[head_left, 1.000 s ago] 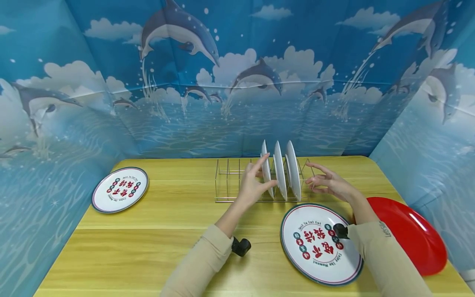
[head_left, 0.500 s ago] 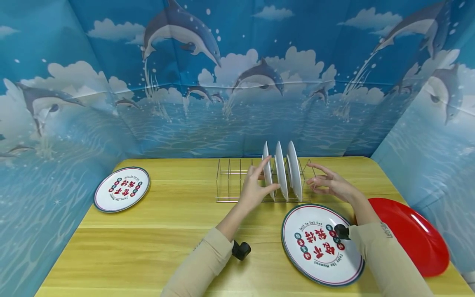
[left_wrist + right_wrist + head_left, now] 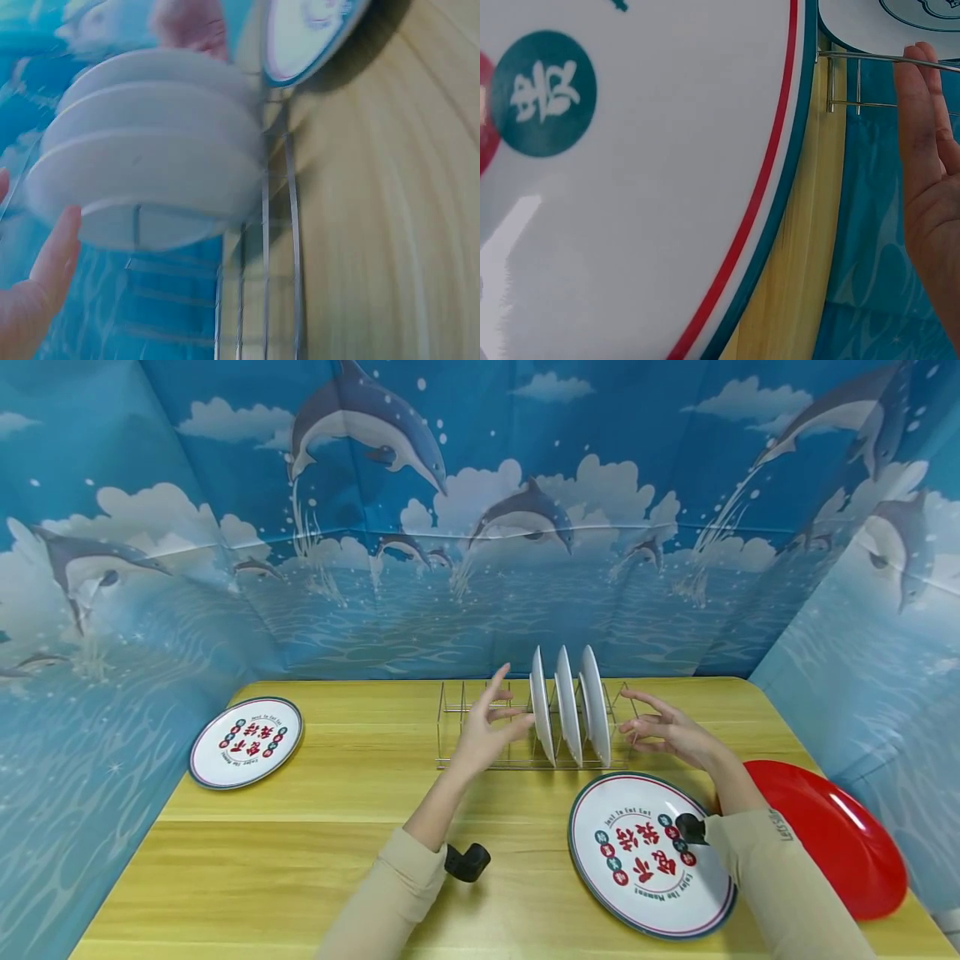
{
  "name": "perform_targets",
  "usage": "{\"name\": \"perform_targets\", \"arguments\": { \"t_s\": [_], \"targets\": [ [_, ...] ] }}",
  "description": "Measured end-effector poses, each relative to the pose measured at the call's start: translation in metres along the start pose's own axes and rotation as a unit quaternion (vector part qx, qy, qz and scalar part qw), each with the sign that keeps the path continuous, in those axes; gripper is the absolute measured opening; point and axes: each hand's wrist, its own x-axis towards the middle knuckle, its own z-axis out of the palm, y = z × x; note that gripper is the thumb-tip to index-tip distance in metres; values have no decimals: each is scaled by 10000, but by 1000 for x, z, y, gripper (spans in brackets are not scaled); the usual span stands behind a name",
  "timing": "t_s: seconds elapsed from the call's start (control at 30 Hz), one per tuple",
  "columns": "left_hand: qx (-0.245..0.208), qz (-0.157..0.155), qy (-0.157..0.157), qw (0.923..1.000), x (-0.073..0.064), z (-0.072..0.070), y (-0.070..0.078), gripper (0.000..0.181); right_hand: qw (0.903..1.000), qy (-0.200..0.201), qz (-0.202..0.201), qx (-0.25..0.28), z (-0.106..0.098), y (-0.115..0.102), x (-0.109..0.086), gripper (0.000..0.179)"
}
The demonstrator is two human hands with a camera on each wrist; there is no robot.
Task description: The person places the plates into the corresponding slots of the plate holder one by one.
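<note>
My left fingers point(image 3: 495, 687) spread beside plates point(image 3: 567, 706) the rack point(image 3: 525, 767) keeps upright; my right fingers point(image 3: 916, 109), extended, rest at its right end, probably steadying it.

Head view's fwd/dn, wrist views closer, all w/ rack point(image 3: 517, 767).

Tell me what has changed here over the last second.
The left hand has drawn back leftward from the leftmost racked plate, which its fingers overlapped before; I can't tell whether its thumb still touches it. The right hand stays at the right end of the rack. The racked plates, the flat-lying plates and the red dish look unmoved.
</note>
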Motion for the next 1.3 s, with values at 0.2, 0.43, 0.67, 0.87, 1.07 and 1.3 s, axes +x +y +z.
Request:
{"name": "perform_targets", "arguments": {
  "t_s": [0.2, 0.43, 0.67, 0.87, 1.07, 1.3],
  "targets": [
    [-789, 72, 744, 9941, -12, -42, 2, 74, 9999, -7, -12, -106, -1, 0, -1, 60],
    [-1149, -94, 1721, 9783, -36, -91, -13, 73, 9999, 3, -18, -122, -2, 2, -1, 60],
    [-1149, -15, 2557, 9599, -64, -134, -40, 71, 9999, 6, -17, -106, -2, 1, -2, 60],
    [-1047, -125, 3140, 9436, -88, -166, -56, 73, 10000, -33, -25, -88, 0, -1, -1, 58],
    [-1143, -663, 3804, 9153, -109, -188, -58, 71, 10000, -38, -31, -56, 0, -1, 0, 58],
    [-1528, -973, 4367, 8812, -126, -206, -63, 77, 10000, -4, 5, -85, 0, 1, 0, 58]
  ]
}}
